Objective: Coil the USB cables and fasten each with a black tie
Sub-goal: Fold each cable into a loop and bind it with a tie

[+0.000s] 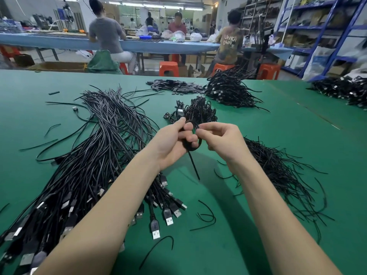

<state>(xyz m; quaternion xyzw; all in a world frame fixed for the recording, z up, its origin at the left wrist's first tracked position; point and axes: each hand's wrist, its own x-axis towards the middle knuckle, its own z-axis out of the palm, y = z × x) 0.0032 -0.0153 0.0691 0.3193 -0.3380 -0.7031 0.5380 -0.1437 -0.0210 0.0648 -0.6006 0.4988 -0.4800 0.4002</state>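
Coil of USB cable being held above mid-table | left hand gripping it, fingers curled through loop | right hand pinching coil's right rim | black tie hanging down toward near edge, right hand nearer.

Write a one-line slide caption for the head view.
Both hands hold a coiled USB cable above the green table, left hand gripping the coil, right hand pinching it.

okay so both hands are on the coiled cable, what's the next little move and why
Probably wrap the black tie around the coil and twist it closed: the left hand grips the coil, the right hand pinches at it, and the tie's tail hangs loose below.
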